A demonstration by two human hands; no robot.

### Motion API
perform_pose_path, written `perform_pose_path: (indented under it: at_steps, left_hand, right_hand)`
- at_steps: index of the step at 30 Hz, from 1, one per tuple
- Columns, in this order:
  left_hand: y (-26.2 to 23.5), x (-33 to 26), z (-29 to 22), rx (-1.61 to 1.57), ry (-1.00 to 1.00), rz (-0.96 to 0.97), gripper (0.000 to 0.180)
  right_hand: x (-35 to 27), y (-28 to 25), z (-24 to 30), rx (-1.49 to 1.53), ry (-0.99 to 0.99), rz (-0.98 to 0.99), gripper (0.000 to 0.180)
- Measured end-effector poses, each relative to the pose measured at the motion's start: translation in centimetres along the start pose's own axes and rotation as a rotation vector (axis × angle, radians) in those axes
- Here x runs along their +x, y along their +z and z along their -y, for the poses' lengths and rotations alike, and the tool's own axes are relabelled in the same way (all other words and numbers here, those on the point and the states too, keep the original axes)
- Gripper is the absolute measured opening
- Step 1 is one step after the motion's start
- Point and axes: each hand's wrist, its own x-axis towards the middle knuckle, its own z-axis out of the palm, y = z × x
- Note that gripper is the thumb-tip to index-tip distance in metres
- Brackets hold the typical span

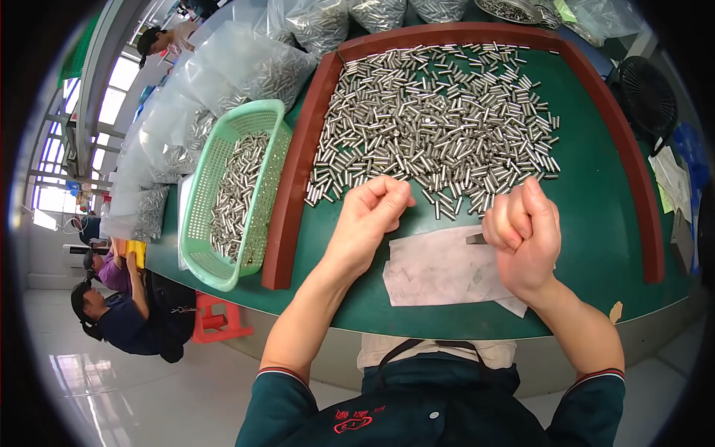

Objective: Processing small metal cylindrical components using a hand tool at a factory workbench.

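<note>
On the green felt table, inside the red-brown wooden frame, a big spread of short shiny steel pins lies unsorted; most work looks left. Left hand curled shut at the pile's near edge, contents hidden. Right hand fisted, pinching one dark metal piece over white paper sheet. Mint-green plastic basket to the left approx half full; clear pin bags behind it. Nothing blocks reach.
</note>
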Motion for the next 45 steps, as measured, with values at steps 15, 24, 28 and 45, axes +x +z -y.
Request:
perform_pose_path:
  at_steps: [15, 24, 28, 45]
  left_hand:
    - [0.6, -0.6, 1.0, 0.81, 0.564, -0.243, 0.019]
    - [0.5, -0.2, 1.5, 0.922, 0.552, -0.322, 0.025]
    - [0.4, -0.1, 1.2, 0.955, 0.524, -0.317, 0.022]
    - [0.5, -0.4, 1.2, 0.945, 0.54, -0.296, 0.018]
  right_hand:
    - [-1.7, 1.3, -0.6, -0.112, -0.123, 0.101, 0.041]
    - [-2.4, 2.0, -1.0, -0.3, -0.24, 0.25, 0.042]
    - [-2.2, 2.0, -1.0, -0.288, -0.248, 0.252, 0.042]
    - [-2.2, 1.9, -1.1, -0.249, -0.246, 0.238, 0.041]
